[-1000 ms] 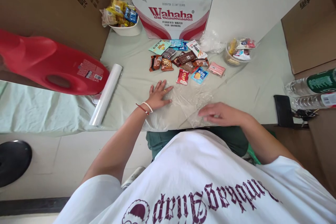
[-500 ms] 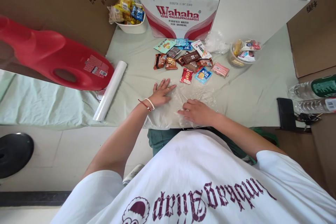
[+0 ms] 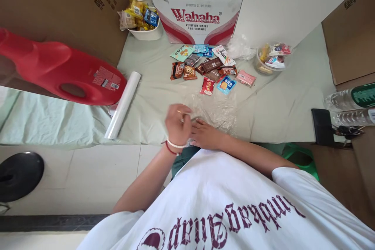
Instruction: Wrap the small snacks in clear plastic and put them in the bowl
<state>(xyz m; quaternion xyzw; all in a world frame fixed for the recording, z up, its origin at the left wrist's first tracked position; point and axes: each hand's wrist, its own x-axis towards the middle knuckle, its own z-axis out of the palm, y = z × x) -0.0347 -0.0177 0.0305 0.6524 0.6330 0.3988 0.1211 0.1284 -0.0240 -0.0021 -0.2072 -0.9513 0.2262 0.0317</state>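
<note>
A thin sheet of clear plastic film (image 3: 224, 111) lies crumpled on the cloth-covered table in front of me. My left hand (image 3: 178, 124), slightly smeared by motion, is raised at the film's left side. Its fingers are curled in towards the right and look closed on the film's edge, though the pinch itself is partly hidden. Close beside it, my right hand (image 3: 205, 134) rests palm down on the film near the table edge, fingers stretched out. Beyond the film are a red snack packet (image 3: 207, 86) and a blue snack packet (image 3: 226, 84).
More snack packets (image 3: 212, 64) lie behind these. A white plastic roll (image 3: 123, 105) and a red jug (image 3: 73, 72) are on the left. At the back stand a snack basket (image 3: 148, 34) and a Wahaba-style water carton (image 3: 196, 27); a clear tub (image 3: 272, 60) and a phone (image 3: 321, 127) are right.
My left hand has lifted off the table and curled, moving nearer the right hand. The film's left part has shifted right. My right hand has slid left and flattened.
</note>
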